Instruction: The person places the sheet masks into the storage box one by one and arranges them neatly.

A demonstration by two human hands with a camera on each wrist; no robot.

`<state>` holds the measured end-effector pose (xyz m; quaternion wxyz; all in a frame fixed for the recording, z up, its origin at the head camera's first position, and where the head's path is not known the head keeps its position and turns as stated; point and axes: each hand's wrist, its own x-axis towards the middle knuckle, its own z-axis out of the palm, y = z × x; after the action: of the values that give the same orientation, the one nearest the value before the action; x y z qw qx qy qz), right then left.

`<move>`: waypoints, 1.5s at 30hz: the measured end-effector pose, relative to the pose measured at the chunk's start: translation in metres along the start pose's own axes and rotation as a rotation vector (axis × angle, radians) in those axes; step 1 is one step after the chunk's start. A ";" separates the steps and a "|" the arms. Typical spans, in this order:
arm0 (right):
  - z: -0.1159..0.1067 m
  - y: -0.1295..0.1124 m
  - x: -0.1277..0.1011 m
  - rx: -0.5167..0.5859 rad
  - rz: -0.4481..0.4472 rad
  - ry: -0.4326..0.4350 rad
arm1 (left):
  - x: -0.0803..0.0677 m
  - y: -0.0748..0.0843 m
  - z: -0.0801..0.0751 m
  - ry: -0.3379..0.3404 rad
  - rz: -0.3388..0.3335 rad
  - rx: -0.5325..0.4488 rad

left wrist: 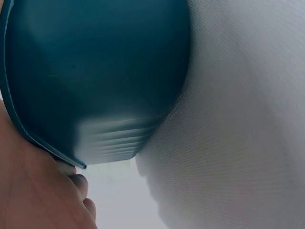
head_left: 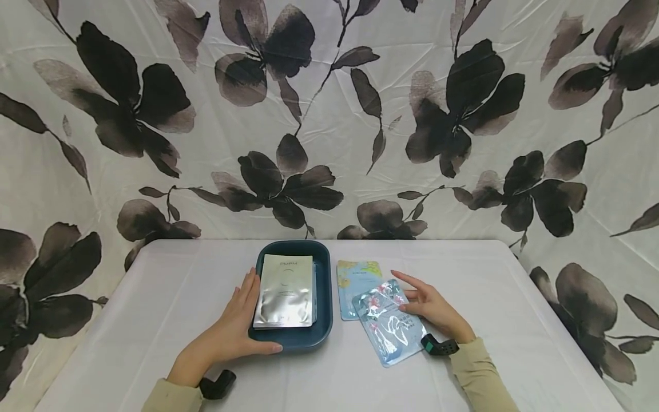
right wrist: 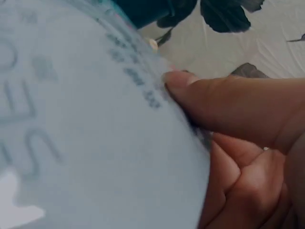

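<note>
A dark blue tray [head_left: 323, 303] stands on the table with a small stack of sheet mask packets in it, a silvery one [head_left: 285, 294] on top. My left hand [head_left: 231, 326] lies along the tray's left side, fingers extended and thumb by the near edge. In the left wrist view this hand [left wrist: 38, 186] touches the tray's [left wrist: 105, 67] outer rim. To the right of the tray, my right hand [head_left: 435, 306] pinches a light blue sheet mask packet [head_left: 391, 326] with pink flowers. The right wrist view shows the thumb on its printed face [right wrist: 95, 143], other fingers behind.
A blue and yellow sheet mask packet [head_left: 352, 286] lies between the tray and my right hand, partly covered by the pinched packet. White cloth covers the table [head_left: 170, 286]. Behind its far edge hangs a floral curtain [head_left: 329, 143].
</note>
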<state>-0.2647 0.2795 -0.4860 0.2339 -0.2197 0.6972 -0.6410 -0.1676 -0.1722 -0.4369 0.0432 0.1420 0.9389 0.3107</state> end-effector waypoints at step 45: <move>0.065 -0.102 0.057 0.271 0.063 0.033 | -0.005 0.003 0.004 0.007 -0.018 0.028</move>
<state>-0.2702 0.1849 -0.3910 0.2697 -0.1536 0.6145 -0.7253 -0.1614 -0.1695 -0.4384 0.0408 0.1331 0.9445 0.2975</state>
